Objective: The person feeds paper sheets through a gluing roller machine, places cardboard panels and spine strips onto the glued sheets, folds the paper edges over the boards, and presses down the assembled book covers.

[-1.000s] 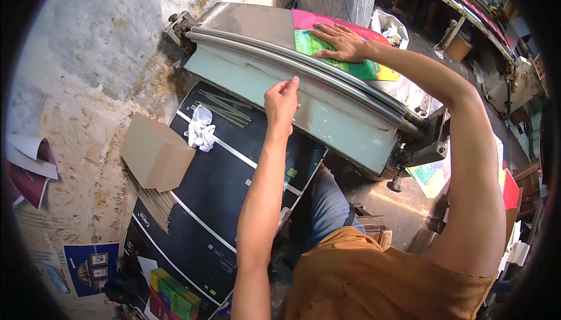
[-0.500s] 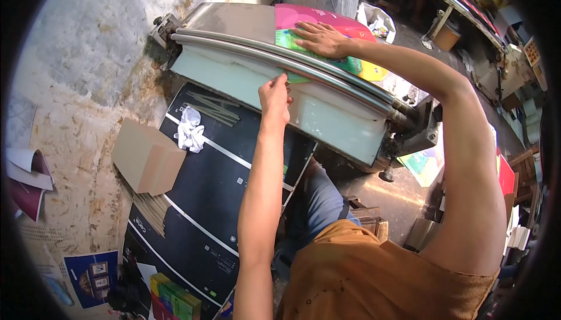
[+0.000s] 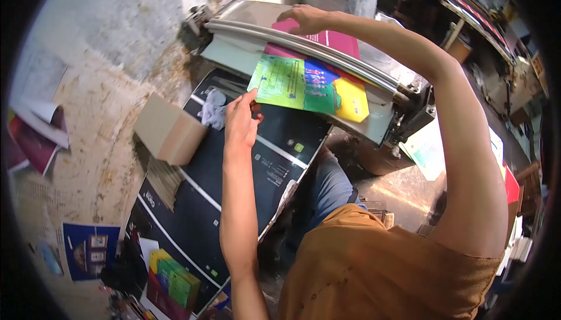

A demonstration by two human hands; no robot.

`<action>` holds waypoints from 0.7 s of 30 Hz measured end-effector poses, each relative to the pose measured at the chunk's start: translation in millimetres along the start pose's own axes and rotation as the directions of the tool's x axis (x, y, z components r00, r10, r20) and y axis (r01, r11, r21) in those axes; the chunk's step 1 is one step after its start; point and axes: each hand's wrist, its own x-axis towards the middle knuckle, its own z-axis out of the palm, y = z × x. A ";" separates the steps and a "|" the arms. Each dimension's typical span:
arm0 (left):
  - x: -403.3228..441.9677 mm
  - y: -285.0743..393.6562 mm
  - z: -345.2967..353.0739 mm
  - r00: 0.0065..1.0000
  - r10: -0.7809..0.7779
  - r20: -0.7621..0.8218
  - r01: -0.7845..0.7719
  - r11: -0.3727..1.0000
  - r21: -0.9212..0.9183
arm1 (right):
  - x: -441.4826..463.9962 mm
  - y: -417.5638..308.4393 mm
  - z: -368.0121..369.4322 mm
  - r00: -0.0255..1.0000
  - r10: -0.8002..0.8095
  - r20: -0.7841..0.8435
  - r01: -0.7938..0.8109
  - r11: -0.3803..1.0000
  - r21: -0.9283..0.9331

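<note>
The bright sheet (image 3: 281, 80) lies through the machine, between the shiny metal rollers (image 3: 239, 27). Its green, blue and yellow part sticks out on the near side, over the pale green plate (image 3: 228, 54) and past its edge. Its pink part is on the far side. The left hand (image 3: 242, 115) pinches the near left corner of the sheet — thumb and finger together, the other fingers curled. The right hand (image 3: 305, 19) is behind the rollers with its fingers bent down at the pink part; I cannot tell if it grips it. Below is a big black board (image 3: 196, 188) with white lines. A crumpled white cloth (image 3: 214, 110) sits on it — just beside a brown box (image 3: 169, 128).
</note>
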 end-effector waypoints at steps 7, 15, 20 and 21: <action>-109.9 42.1 -66.8 0.994 0.100 -0.041 -0.095 0.991 0.097 | 105.3 -118.9 35.7 0.905 -0.101 0.413 0.338 0.760 -0.555; -201.8 83.3 -195.9 0.835 0.537 -0.120 -0.246 0.560 0.791 | 165.6 -225.5 35.1 0.889 -0.095 0.447 0.346 0.780 -0.522; -274.4 85.3 -221.2 0.599 0.783 0.169 -0.083 -0.149 0.985 | 82.6 -250.8 27.9 0.908 -0.413 -0.068 0.356 0.847 -0.394; -287.9 70.9 -223.5 0.597 0.780 0.187 -0.063 -0.187 0.980 | 52.2 -258.0 33.4 0.905 -0.406 -0.127 0.339 0.869 -0.359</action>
